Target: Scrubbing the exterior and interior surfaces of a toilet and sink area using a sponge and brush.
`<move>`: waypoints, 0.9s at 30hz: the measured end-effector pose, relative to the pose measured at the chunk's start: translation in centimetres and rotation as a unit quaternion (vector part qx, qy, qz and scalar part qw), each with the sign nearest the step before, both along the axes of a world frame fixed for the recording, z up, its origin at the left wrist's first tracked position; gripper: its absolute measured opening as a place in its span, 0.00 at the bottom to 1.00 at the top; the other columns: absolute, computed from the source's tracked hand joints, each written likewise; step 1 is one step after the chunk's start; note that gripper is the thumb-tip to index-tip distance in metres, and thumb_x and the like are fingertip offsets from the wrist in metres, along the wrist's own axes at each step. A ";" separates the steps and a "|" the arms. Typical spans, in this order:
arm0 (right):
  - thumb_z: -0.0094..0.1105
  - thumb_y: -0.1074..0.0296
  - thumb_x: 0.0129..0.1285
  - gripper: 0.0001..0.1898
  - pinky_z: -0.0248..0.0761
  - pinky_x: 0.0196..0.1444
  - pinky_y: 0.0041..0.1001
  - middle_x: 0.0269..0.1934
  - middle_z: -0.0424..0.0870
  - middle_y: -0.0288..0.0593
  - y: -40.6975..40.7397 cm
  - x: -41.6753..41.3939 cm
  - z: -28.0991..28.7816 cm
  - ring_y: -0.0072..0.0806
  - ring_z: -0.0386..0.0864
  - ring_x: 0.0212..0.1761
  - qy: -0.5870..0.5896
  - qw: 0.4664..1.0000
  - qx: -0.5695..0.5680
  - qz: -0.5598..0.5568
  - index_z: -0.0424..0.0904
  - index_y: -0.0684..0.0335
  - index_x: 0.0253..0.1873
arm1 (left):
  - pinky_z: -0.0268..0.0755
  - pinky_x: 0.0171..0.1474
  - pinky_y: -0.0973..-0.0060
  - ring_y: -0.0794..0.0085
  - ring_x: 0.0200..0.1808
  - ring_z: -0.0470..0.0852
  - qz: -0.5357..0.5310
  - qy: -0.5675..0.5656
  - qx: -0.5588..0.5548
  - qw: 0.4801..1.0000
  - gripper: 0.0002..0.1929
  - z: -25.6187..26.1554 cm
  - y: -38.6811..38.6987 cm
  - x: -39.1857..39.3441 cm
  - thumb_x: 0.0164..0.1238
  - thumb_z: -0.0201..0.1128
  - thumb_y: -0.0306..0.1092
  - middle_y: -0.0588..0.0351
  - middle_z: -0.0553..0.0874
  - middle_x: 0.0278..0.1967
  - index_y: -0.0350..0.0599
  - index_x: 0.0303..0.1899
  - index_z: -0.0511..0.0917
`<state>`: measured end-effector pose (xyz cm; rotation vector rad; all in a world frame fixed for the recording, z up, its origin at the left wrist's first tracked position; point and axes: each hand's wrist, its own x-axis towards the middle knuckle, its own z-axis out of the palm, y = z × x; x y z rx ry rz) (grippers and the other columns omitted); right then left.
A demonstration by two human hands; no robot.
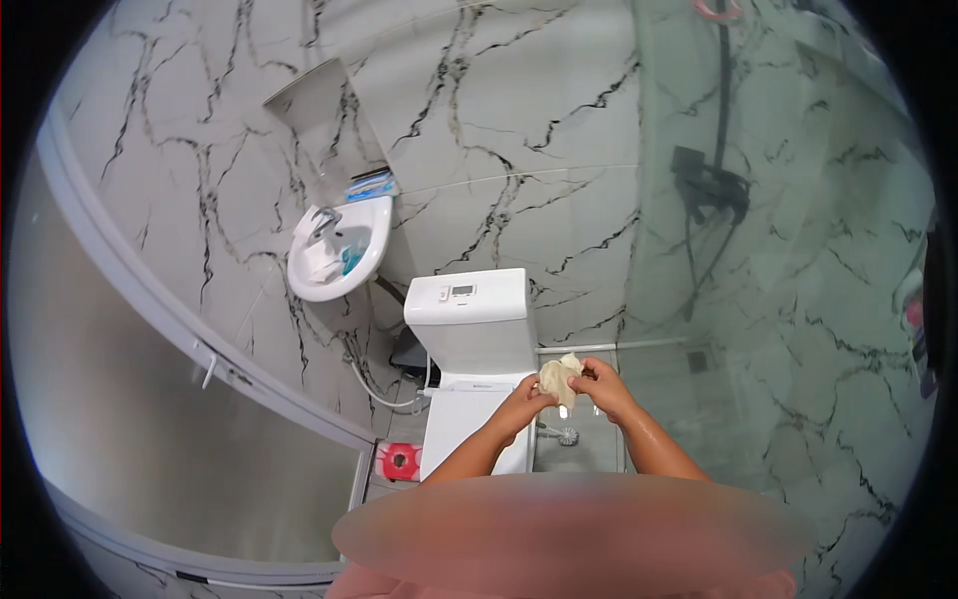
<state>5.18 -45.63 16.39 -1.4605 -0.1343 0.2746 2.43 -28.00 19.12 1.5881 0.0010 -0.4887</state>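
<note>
A crumpled cream-coloured cloth is held up between my two hands, to the right of the toilet. My left hand pinches its lower left edge. On the opposite side my right hand grips it with thumb and fingers. What the cloth is exactly cannot be told at this size. Close by stands the white toilet, its lid down and its cistern against the marble-patterned wall. Part of the lid is hidden behind my left forearm.
A small washbasin at the left holds a white item and a blue-green one. On the floor are a toilet brush and a red-and-white box or pack. A glass shower panel stands right; a frosted door left.
</note>
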 end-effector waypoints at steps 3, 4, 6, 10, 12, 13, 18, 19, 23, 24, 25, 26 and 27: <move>0.56 0.69 0.57 0.14 0.68 0.39 0.22 0.36 0.77 0.39 1.7 -0.9 1.9 0.23 0.75 0.36 0.013 0.999 0.021 0.039 0.71 0.69 0.46 | 0.60 0.53 0.77 0.74 0.48 0.72 0.022 -0.019 -0.039 0.999 0.22 -0.2 2.1 -0.5 0.59 0.59 0.36 0.56 0.76 0.45 0.38 0.53 0.65; 0.56 0.69 0.57 0.13 0.69 0.39 0.22 0.36 0.77 0.39 2.1 -1.1 2.6 0.22 0.75 0.35 0.017 0.998 0.014 0.059 0.71 0.68 0.46 | 0.61 0.53 0.77 0.74 0.47 0.73 0.036 -0.020 -0.047 0.998 0.22 -0.1 2.6 -0.8 0.60 0.58 0.36 0.56 0.77 0.45 0.38 0.53 0.65; 0.55 0.70 0.57 0.13 0.69 0.39 0.23 0.36 0.77 0.39 2.6 -1.3 3.7 0.22 0.75 0.35 0.025 0.996 0.013 0.083 0.71 0.68 0.47 | 0.63 0.53 0.76 0.73 0.48 0.74 0.058 -0.004 -0.130 0.990 0.20 0.2 3.3 -1.4 0.61 0.57 0.35 0.56 0.76 0.45 0.39 0.52 0.66; 0.55 0.71 0.58 0.13 0.69 0.38 0.22 0.35 0.77 0.38 3.0 -0.3 4.0 0.20 0.75 0.36 0.049 0.990 0.049 0.123 0.71 0.65 0.48 | 0.67 0.53 0.74 0.72 0.49 0.74 0.082 0.051 -0.304 0.948 0.17 0.8 4.4 -2.3 0.65 0.51 0.32 0.54 0.75 0.48 0.39 0.53 0.65; 0.55 0.72 0.58 0.12 0.69 0.38 0.22 0.34 0.77 0.38 3.7 -0.8 4.1 0.20 0.74 0.35 0.028 0.995 0.050 0.081 0.71 0.65 0.47 | 0.68 0.53 0.73 0.71 0.49 0.75 0.085 0.054 -0.317 0.943 0.17 0.9 4.8 -2.7 0.65 0.50 0.32 0.54 0.74 0.49 0.40 0.54 0.63; 0.55 0.73 0.57 0.11 0.69 0.37 0.22 0.33 0.77 0.37 4.0 -1.0 4.0 0.19 0.74 0.35 0.006 0.998 0.053 0.037 0.72 0.64 0.46 | 0.68 0.52 0.73 0.70 0.50 0.75 0.086 0.058 -0.327 0.939 0.17 0.8 5.0 -2.8 0.66 0.49 0.31 0.53 0.73 0.50 0.40 0.55 0.62; 0.55 0.76 0.56 0.09 0.68 0.36 0.19 0.33 0.78 0.38 5.3 -1.0 1.5 0.20 0.75 0.33 -0.021 0.999 0.022 0.020 0.73 0.66 0.42 | 0.69 0.51 0.73 0.70 0.50 0.75 0.093 0.059 -0.366 0.924 0.18 0.2 5.2 -3.4 0.66 0.49 0.32 0.53 0.73 0.51 0.42 0.56 0.61; 0.54 0.77 0.55 0.08 0.68 0.36 0.19 0.31 0.79 0.39 5.6 -1.0 1.2 0.20 0.75 0.31 -0.070 0.997 -0.027 0.003 0.74 0.66 0.41 | 0.70 0.50 0.73 0.70 0.50 0.74 0.096 0.054 -0.380 0.919 0.18 0.1 5.1 -3.5 0.66 0.50 0.32 0.53 0.73 0.50 0.42 0.56 0.61; 0.52 0.77 0.56 0.07 0.70 0.37 0.20 0.32 0.78 0.37 6.5 -1.6 0.9 0.21 0.76 0.32 -0.007 1.000 -0.008 0.013 0.73 0.68 0.40 | 0.70 0.52 0.73 0.69 0.50 0.75 0.119 0.071 -0.347 0.928 0.17 -0.3 4.8 -4.1 0.65 0.50 0.30 0.53 0.73 0.50 0.41 0.54 0.63; 0.51 0.77 0.56 0.08 0.70 0.37 0.20 0.32 0.79 0.38 6.9 -1.7 0.8 0.22 0.77 0.32 0.044 0.997 0.052 0.020 0.73 0.68 0.41 | 0.71 0.51 0.72 0.69 0.50 0.75 0.127 0.069 -0.318 0.937 0.17 -0.3 4.7 -4.4 0.64 0.51 0.31 0.53 0.73 0.49 0.41 0.54 0.63; 0.50 0.76 0.56 0.09 0.70 0.37 0.21 0.33 0.79 0.39 7.3 -1.8 0.8 0.23 0.77 0.32 0.097 0.989 0.110 0.026 0.73 0.68 0.42 | 0.71 0.50 0.72 0.69 0.49 0.75 0.136 0.068 -0.289 0.945 0.18 -0.5 4.6 -4.6 0.64 0.53 0.31 0.53 0.74 0.49 0.41 0.54 0.63; 0.47 0.72 0.58 0.12 0.70 0.40 0.23 0.36 0.79 0.41 7.3 -2.0 0.9 0.26 0.77 0.35 0.116 0.989 0.090 0.033 0.73 0.68 0.45 | 0.71 0.50 0.72 0.69 0.49 0.75 0.148 0.072 -0.297 0.941 0.18 -1.1 4.6 -4.7 0.64 0.53 0.31 0.53 0.74 0.49 0.41 0.54 0.63; 0.47 0.72 0.58 0.12 0.70 0.40 0.23 0.36 0.79 0.41 7.5 -1.9 0.4 0.26 0.77 0.35 0.124 0.988 0.079 0.046 0.73 0.68 0.45 | 0.73 0.47 0.73 0.70 0.47 0.75 0.162 0.071 -0.254 0.951 0.18 -2.0 4.6 -4.8 0.63 0.54 0.33 0.54 0.74 0.47 0.40 0.52 0.64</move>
